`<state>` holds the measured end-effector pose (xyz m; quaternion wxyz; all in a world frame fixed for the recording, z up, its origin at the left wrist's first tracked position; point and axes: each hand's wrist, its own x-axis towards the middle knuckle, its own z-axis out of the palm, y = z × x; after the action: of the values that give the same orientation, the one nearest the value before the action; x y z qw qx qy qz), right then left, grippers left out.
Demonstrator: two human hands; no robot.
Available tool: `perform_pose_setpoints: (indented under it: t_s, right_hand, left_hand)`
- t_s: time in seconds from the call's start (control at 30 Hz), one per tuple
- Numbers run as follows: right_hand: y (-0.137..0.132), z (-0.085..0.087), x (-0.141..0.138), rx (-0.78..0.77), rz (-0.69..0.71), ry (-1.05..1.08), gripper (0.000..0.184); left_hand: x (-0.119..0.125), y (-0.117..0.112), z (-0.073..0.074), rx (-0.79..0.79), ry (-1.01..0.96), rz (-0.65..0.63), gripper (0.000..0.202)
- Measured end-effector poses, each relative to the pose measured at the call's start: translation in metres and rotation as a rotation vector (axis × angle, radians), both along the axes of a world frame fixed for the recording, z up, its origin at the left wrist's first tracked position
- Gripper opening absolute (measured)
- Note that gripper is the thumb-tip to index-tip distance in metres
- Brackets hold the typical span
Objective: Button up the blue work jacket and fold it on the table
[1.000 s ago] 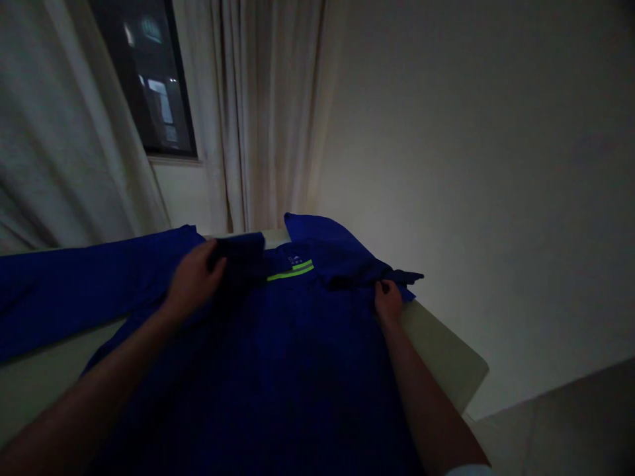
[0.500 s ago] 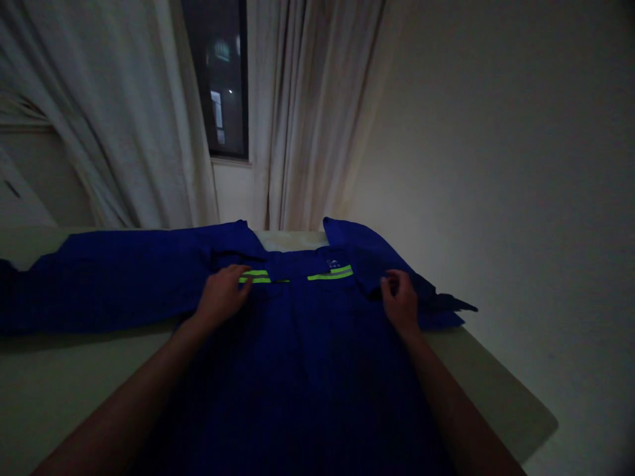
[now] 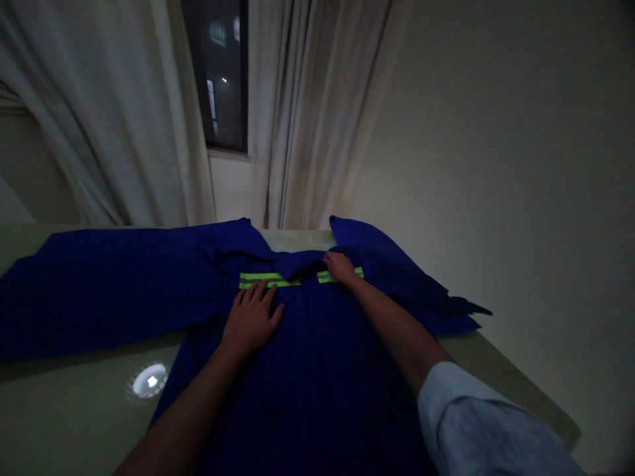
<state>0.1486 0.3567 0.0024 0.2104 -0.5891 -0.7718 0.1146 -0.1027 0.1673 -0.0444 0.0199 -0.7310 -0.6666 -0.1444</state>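
Observation:
A dark blue work jacket (image 3: 307,370) with yellow-green reflective strips lies spread out, its collar end away from me. One sleeve (image 3: 124,284) stretches out to the left; the other is bunched at the right. My left hand (image 3: 252,317) rests flat on the chest just below the left reflective strip (image 3: 268,280), fingers spread. At the collar, my right hand (image 3: 340,266) pinches the fabric edge above the right strip, lifting a fold of it. The fingertips of that hand are partly hidden.
Under the jacket is a pale greenish tabletop (image 3: 74,416), with a bright round light spot at left. Light curtains (image 3: 317,119) hang behind it beside a dark window (image 3: 223,73). A plain wall (image 3: 520,198) borders the table on the right.
My right hand has moved left from the right sleeve to the collar and grips its edge, raising it. My left hand has shifted right and nearer me, now flat on the chest.

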Motion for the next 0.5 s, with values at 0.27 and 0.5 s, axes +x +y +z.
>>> perform_pose_setpoints:
  t_s: [0.27, 0.5]
  right_hand:
    - [0.042, 0.03, -0.037, 0.141, 0.11, 0.312, 0.045]
    - [-0.018, -0.015, -0.066, 0.133, 0.113, 0.149, 0.036]
  left_hand:
    - [0.002, -0.001, 0.001, 0.007, -0.036, 0.0, 0.062]
    - [0.002, 0.0, -0.001, 0.015, -0.027, 0.002, 0.063]
